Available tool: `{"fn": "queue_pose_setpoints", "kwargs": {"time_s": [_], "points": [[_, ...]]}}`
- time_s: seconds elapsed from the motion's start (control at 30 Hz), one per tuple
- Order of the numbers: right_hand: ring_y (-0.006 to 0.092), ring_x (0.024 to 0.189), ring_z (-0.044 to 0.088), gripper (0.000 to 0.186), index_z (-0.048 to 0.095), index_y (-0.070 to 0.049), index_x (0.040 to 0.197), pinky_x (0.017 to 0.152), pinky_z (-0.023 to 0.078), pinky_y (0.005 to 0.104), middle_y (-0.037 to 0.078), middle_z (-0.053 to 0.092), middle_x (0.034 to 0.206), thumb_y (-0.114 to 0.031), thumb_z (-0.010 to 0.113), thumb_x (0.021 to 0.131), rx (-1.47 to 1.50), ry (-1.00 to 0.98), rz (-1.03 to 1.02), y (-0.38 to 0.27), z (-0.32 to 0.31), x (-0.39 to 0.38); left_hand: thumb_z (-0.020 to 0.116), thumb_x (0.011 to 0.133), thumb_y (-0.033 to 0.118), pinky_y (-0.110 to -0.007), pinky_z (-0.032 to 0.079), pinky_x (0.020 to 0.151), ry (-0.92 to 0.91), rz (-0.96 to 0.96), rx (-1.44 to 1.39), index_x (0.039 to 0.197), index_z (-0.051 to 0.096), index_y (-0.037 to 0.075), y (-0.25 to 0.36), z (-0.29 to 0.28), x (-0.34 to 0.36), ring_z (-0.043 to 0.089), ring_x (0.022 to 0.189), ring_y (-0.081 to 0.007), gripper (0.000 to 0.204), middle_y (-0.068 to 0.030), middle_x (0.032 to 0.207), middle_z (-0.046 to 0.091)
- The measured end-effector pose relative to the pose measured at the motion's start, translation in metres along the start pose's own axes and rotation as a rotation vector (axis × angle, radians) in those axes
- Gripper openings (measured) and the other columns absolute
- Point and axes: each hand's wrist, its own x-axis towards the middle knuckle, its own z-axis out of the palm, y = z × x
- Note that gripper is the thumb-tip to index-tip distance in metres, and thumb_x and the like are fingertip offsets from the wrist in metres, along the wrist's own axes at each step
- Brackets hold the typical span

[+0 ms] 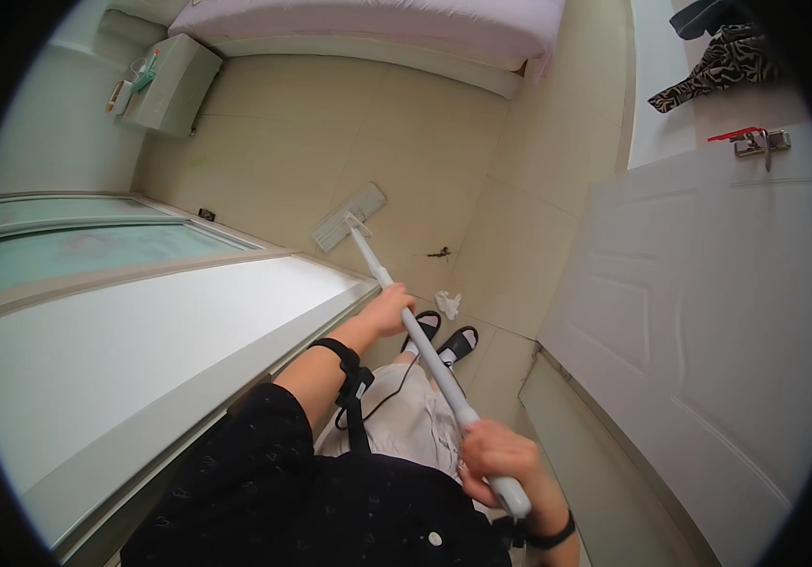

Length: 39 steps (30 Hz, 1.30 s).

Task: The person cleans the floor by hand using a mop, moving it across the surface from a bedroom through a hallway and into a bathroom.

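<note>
I hold a flat mop by its long grey pole (436, 369); my left hand (389, 307) is closed round its middle and my right hand (495, 458) grips it near the top end. The pale rectangular mop head (330, 231) lies flat on the beige tiled floor (292, 123) ahead. A small dark piece of debris (439, 252) lies right of the head, and a crumpled white tissue (447, 304) sits just in front of my feet in black sandals (461, 342).
A white door (661, 331) stands open on the right, a frosted-glass sliding door (94, 255) on the left. Beyond are a bed with a lilac cover (368, 24) and a low cabinet (184, 80) with small items. Dark clothing (708, 76) is at upper right.
</note>
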Motion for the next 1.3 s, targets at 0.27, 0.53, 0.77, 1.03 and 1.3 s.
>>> {"fn": "queue_pose_setpoints", "kwargs": {"time_s": [0.27, 0.53, 0.77, 1.03, 1.3], "points": [[0.0327, 0.083, 0.075, 0.032, 0.057, -0.006, 0.074, 0.096, 0.064, 0.0516, 0.01, 0.067, 0.08, 0.01, 0.083, 0.083, -0.202, -0.022, 0.166, -0.136, -0.069, -0.025, 0.097, 0.086, 0.038, -0.051, 0.055, 0.117, -0.216, 0.367, -0.14, 0.099, 0.087, 0.014, 0.164, 0.109, 0.023, 0.069, 0.129, -0.0408, 0.028, -0.0138, 0.109, 0.081], [0.0308, 0.074, 0.073, 0.028, 0.062, -0.007, 0.071, 0.092, 0.065, 0.051, 0.009, 0.068, 0.075, 0.007, 0.084, 0.081, -0.26, 0.362, 0.192, -0.154, -0.027, -0.067, 0.083, 0.104, 0.058, -0.05, 0.06, 0.109, -0.418, 0.531, -0.086, 0.094, 0.084, 0.01, 0.23, 0.129, 0.033, 0.071, 0.121, -0.0378, 0.049, -0.0098, 0.103, 0.079], [0.028, 0.082, 0.072, 0.025, 0.063, -0.008, 0.079, 0.092, 0.064, 0.0477, 0.009, 0.07, 0.085, 0.008, 0.079, 0.089, -0.278, 0.007, -0.15, -0.137, -0.031, -0.037, 0.097, 0.093, 0.038, -0.052, 0.061, 0.111, -0.138, 0.411, -0.173, 0.102, 0.083, 0.007, 0.185, 0.017, 0.033, 0.067, 0.128, -0.0412, 0.035, -0.0159, 0.114, 0.077], [0.0352, 0.103, 0.075, 0.022, 0.063, -0.007, 0.088, 0.113, 0.061, 0.0533, 0.01, 0.065, 0.091, -0.005, 0.083, 0.08, -0.28, 0.274, -0.088, 0.007, 0.055, 0.009, 0.102, 0.09, 0.036, -0.054, 0.041, 0.139, 0.026, 0.268, -0.113, 0.138, 0.075, 0.011, 0.081, -0.034, 0.11, 0.043, 0.169, -0.0502, 0.061, -0.023, 0.171, 0.059], [0.0312, 0.089, 0.079, 0.016, 0.071, -0.004, 0.088, 0.108, 0.065, 0.0544, 0.011, 0.076, 0.088, 0.01, 0.078, 0.084, -0.241, 1.023, 0.159, -0.033, 0.119, -0.108, 0.101, 0.085, 0.037, -0.056, 0.053, 0.122, -0.437, 0.613, 0.069, 0.106, 0.084, 0.014, 0.154, 0.068, 0.1, 0.065, 0.138, -0.0444, 0.036, -0.0142, 0.123, 0.077]]}}
